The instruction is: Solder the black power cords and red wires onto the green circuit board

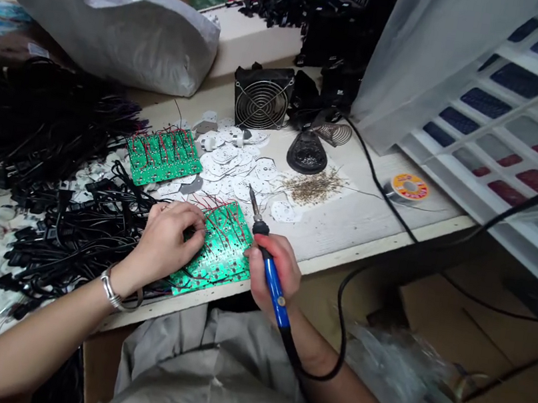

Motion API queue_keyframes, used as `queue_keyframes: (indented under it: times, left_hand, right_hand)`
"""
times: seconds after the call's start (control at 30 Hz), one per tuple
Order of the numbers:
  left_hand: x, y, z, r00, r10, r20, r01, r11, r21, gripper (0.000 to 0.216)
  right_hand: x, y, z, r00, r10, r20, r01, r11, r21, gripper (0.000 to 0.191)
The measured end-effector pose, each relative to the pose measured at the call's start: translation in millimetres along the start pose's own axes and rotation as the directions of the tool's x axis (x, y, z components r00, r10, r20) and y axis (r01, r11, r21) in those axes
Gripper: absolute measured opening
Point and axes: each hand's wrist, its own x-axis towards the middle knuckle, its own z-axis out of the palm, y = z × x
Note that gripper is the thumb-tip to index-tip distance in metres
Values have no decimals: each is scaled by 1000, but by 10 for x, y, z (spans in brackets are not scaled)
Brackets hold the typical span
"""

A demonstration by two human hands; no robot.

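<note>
Near board [216, 247] at bench [370, 230] edge, part overhanging; landmark for all below. Left of board: black cable heap [62, 231]. Behind: second board [163, 155], white discs [234, 163], fan [261, 98]. Behind-right: stand [307, 152], solder spool [409, 187].

Risk, judged: hot tip close to cable heap and fingers; board slipping off edge if pressed; cord snagging.

Left hand [166, 243]: curled loosely, fingertips pressing board's left side, gripping nothing. Right hand [272, 273]: closed round iron [267, 262], right of board, tip raised above its far corner.
</note>
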Motion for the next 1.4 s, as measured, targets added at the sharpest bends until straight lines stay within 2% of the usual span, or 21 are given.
queue_keyframes:
  times: [0.13, 0.33, 0.43, 0.57, 0.73, 0.9, 1.13, 1.33, 1.4]
  left_hand:
    - [57, -7, 51, 999, -40, 20, 40, 999, -16, 13]
    - [63, -6, 18, 999, -24, 46, 27, 998, -51, 15]
    - [57, 47, -42, 997, 55, 59, -53, 998, -22, 16]
    - [78, 50, -91, 958, 225, 178, -238, 970, 55, 19]
    - [89, -28, -100, 947, 226, 230, -259, 958, 125, 23]
    - [73, -48, -76, 965, 174, 196, -194, 977, 89, 20]
    - [166, -21, 7, 987, -44, 155, 27, 993, 114, 18]
    - [230, 6, 14, 979, -105, 175, 81, 987, 138, 19]
    - [230, 5, -4, 978, -91, 186, 74, 993, 97, 21]
  right_hand:
    - [-24, -17, -14, 999, 28, -20, -27, 998, 54, 23]
    - [-71, -112, -122, 989, 141, -51, -132, 979, 153, 17]
    - [-65, -146, -153, 987, 157, -45, -145, 970, 192, 17]
    - [-58, -134, -129, 986, 165, -37, -153, 963, 220, 18]
    - [-87, -109, -84, 985, 170, -18, -162, 962, 221, 19]
    - [-85, -115, -88, 984, 176, -12, -170, 966, 196, 17]
    - [-47, -146, -144, 981, 193, -8, -189, 969, 161, 13]
    - [-4, -187, -188, 963, 271, 2, -269, 954, 129, 9]
    - [32, -178, -170, 963, 271, -11, -267, 953, 143, 11]
